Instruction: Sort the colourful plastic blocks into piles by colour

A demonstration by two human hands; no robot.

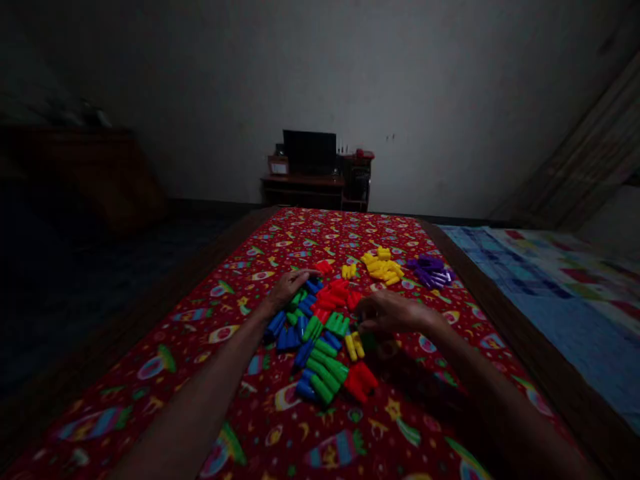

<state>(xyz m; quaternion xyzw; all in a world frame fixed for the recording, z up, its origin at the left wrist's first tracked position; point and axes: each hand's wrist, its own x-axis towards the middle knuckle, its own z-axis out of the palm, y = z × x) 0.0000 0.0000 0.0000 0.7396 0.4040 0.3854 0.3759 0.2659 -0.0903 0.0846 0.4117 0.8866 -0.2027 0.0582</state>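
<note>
Left hand is resting along the mixed pile's left edge, fingers lying close together by blue pieces and green pieces; grip unclear. Right hand is curling beside red pieces, can't tell if pinching. Pile's sitting mid-cloth; yellow heap and purple heap are lying beyond, rightward.

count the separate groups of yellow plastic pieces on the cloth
3: the large yellow pile, a small yellow group left of it, and a nearer yellow group beside the right hand. More could be hidden under that hand.
</note>
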